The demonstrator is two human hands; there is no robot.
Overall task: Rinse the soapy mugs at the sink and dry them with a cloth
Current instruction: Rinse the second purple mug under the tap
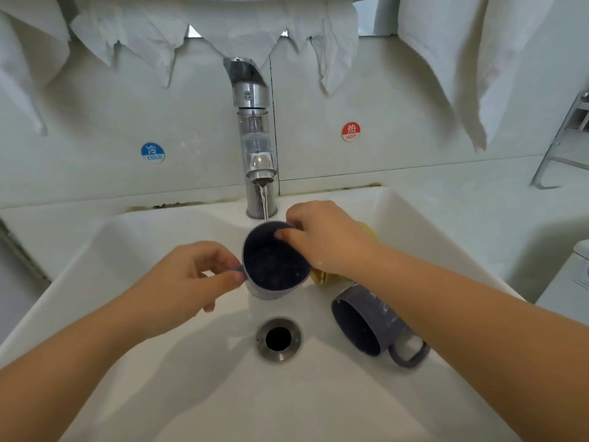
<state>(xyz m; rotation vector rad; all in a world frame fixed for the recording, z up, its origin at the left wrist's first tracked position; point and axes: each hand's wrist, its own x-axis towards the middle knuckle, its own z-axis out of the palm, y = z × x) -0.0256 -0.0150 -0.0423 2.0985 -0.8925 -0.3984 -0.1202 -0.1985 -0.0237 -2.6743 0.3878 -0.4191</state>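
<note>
Dark mug [275, 261] under stream; another [369, 320] lies sideways.

Only 1 view is given, from a wide-angle camera worn on the person's head. It looks forward and steeply down into the white sink [159, 362], close above it, so the basin fills the lower half. The tap [255, 138] stands at centre, facing the camera, with the tiled wall behind it. Both forearms reach in from the bottom corners. Straight edges bow toward the margins.

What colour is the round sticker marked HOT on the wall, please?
Red with white lettering; the HOT sticker shows clearly in the head view.
</note>
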